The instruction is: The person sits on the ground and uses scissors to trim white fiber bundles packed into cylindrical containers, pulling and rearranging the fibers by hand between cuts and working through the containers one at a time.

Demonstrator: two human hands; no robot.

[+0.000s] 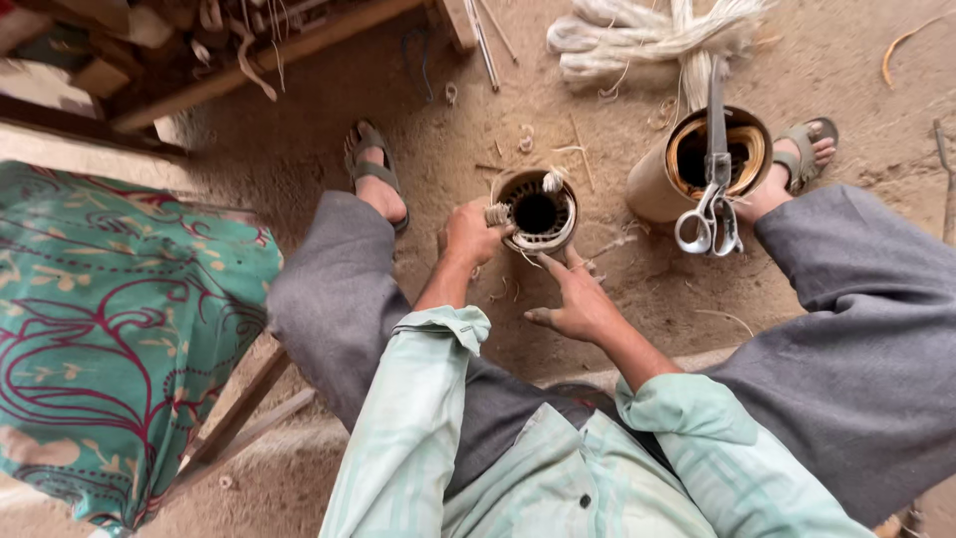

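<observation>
The left hand (468, 234) is curled into a loose fist, fingers together, gripping a small pale wrapped bundle (497, 213) at the left rim of a round metal stator core (538, 211). The right hand (576, 299) rests just below that core, fingers spread apart, index fingertip touching its lower edge; it clasps nothing. The core stands upright on the dusty earthen floor (637, 289) between the person's knees: a short ring with fine ribbed slots round a dark hollow centre, pale insulation strips along its rim.

To the right of the core, close but apart, stands a larger tan cylinder (657, 179), open at the top, with coppery windings inside. Steel scissors (713, 189) lie across its mouth, loop handles hanging over the near edge. Beyond the core, a hank of pale fibrous cord (647, 35) lies on the floor. Sandalled feet (373, 164) flank the core on both sides, under grey trousers (339, 299). Far left of the core sits a green patterned cushion (110, 329) on a wooden frame
</observation>
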